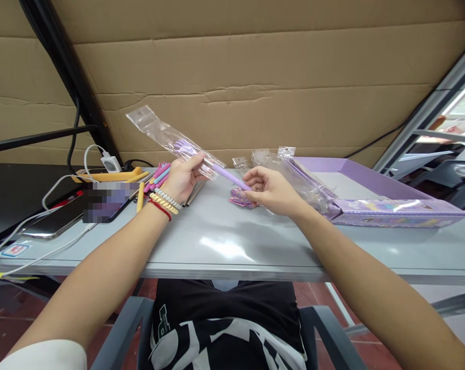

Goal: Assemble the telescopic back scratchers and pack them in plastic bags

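A slim purple stick (232,177) with a hand-shaped top lies partly inside a clear plastic sleeve (159,128). My left hand (184,177) is closed round the sleeve and the stick within it, near the sleeve's lower end. Between the thumb and fingers of my right hand (271,190) is the bare lower end of the stick, which slants down to the right. Beneath that hand, a small pile of pink-purple printed pieces (242,198) rests on the table. Several pink, blue and yellow sticks (159,177) lie beside my left wrist.
Clear plastic sleeves (294,177) lie by an open purple box (390,210) on the right. Two phones, a dark one (57,218) and one with a blurred screen (111,203), sit left with a white cable (43,257) and charger (111,163). Cardboard (236,67) stands behind the table (224,252).
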Demonstrator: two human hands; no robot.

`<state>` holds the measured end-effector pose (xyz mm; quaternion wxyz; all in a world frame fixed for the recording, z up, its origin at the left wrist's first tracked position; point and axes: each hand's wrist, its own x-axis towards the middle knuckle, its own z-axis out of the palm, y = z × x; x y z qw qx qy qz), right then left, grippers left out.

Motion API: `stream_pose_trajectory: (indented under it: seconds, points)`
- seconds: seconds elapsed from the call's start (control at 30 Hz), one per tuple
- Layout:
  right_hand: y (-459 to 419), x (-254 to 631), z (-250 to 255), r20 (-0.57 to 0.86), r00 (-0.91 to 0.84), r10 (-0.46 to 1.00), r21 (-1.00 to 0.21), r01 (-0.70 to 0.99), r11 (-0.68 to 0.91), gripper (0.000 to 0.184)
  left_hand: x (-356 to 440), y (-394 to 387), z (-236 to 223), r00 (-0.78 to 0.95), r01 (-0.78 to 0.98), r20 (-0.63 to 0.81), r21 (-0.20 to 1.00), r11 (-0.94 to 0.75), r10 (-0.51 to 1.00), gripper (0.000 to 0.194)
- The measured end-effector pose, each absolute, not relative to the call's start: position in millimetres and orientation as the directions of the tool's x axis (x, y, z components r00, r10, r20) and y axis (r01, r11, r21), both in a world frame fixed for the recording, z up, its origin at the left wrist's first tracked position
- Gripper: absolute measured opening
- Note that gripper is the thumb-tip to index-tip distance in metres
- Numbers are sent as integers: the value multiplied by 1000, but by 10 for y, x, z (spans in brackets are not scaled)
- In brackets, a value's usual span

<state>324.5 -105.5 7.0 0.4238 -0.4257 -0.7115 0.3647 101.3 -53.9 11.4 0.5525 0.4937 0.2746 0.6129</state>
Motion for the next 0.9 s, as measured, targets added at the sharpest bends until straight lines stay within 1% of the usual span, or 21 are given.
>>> stream_pose_trajectory:
  seconds: [0.13, 0.2, 0.27, 0.33, 0.4, 0.5, 0.6, 0.7, 0.9]
  points:
    - [-1098, 3242, 104, 274, -401, 874, -925, 140, 354, 47, 998, -475, 54, 143, -408, 265, 894, -187, 954, 21]
    - [-1119, 3237, 118, 289, -448, 846, -925, 97, 368, 46, 970, -440, 34, 163, -415, 248, 895, -162, 955, 20]
    - [-1129, 3232, 118, 287, -491, 822, -921, 95, 378, 42, 946, -424, 28, 186, -413, 219, 902, -126, 958, 18]
    - [-1128, 3229, 108, 276, -517, 810, -913, 123, 390, 38, 938, -431, 32, 202, -404, 183, 910, -88, 962, 16]
    - [-1122, 3231, 97, 283, -520, 806, -887, 178, 426, 39, 949, -455, 35, 216, -393, 157, 918, -61, 964, 13]
    - [-1117, 3241, 95, 313, -509, 802, -798, 318, 513, 43, 994, -503, 34, 266, -369, 145, 929, -38, 953, 14]
    - [-1117, 3246, 100, 336, -493, 803, -714, 422, 558, 46, 1058, -560, 33, 326, -329, 142, 944, -29, 935, 16]
    - [-1116, 3240, 96, 348, -488, 800, -686, 450, 572, 49, 1125, -625, 39, 365, -272, 130, 962, -28, 922, 17]
    - [-1122, 3217, 86, 350, -472, 809, -710, 430, 558, 60, 1228, -738, 55, 468, -167, 98, 986, -21, 878, 27]
